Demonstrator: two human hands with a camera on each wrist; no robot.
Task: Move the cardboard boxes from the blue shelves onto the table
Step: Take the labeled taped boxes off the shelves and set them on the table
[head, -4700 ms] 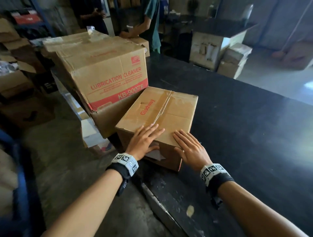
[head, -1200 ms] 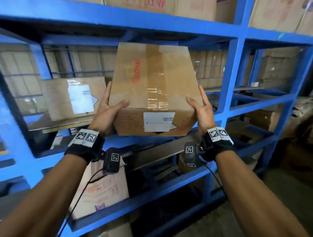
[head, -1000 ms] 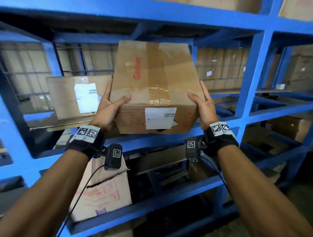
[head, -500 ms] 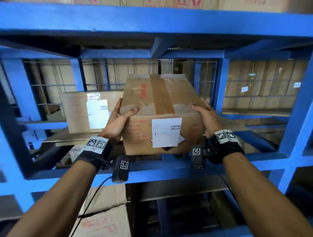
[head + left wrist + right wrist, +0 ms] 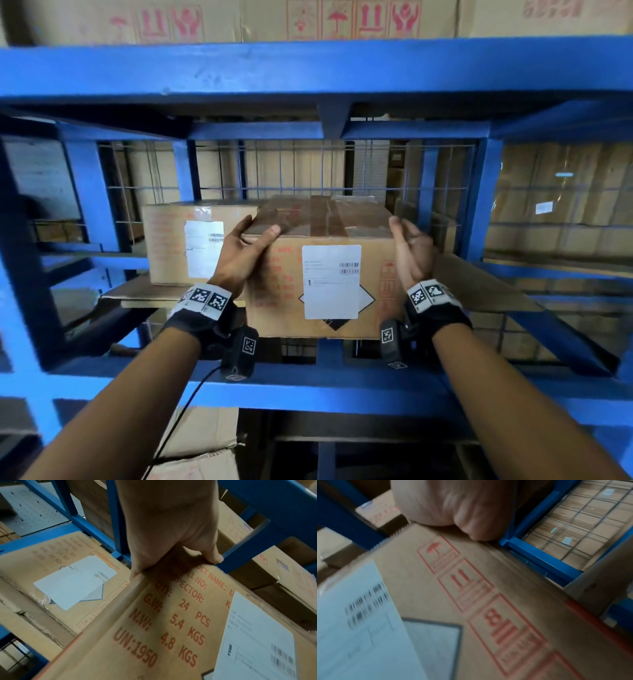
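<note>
L hand (image 5: pixel 245 254) grips the box (image 5: pixel 322 274) at its top-left front corner, thumb over the top edge, fingers down the left side. R hand (image 5: pixel 412 251) is at the top-right corner w/ fingers loosely curled; whether it touches can't be told. Box sits between both hands, partly on the shelf (image 5: pixel 308 380), front overhanging, long axis running away from the person. Second box (image 5: pixel 171 246) stands just left, further back.

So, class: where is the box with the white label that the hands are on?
In the head view the box sits centre, on the blue shelf, between left hand and right hand, a second box at its left.
</note>
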